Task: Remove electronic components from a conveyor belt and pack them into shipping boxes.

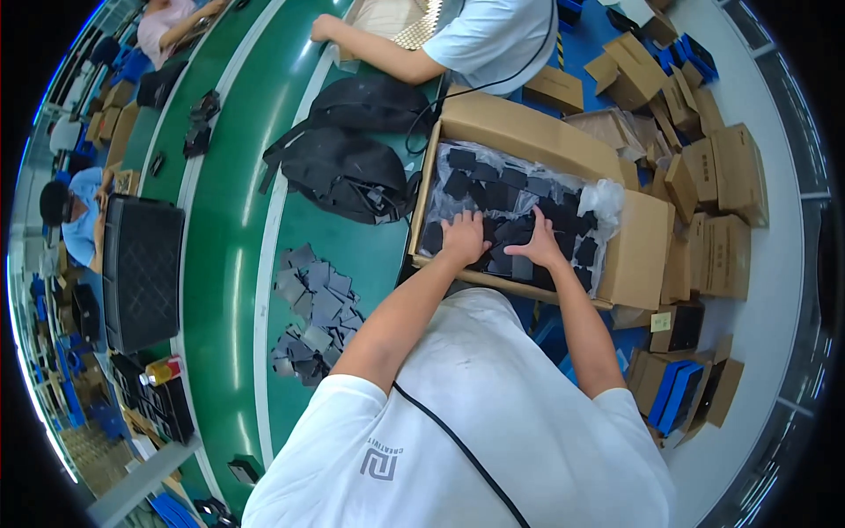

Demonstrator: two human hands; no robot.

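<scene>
Both my hands reach into an open cardboard box lined with clear plastic and filled with small black flat pieces. My left hand rests on the pieces near the box's close left side, its fingers apart and bent down over them. To its right, my right hand is open, thumb and forefinger spread wide above the pieces. No piece shows clearly held in either hand. On the green table left of my left arm lies a loose heap of dark grey flat pieces.
Black backpacks lie on the table beside the box. A co-worker's arm reaches over the table beyond. Cardboard boxes are stacked at the right. A green conveyor runs along the left, with a black case past it.
</scene>
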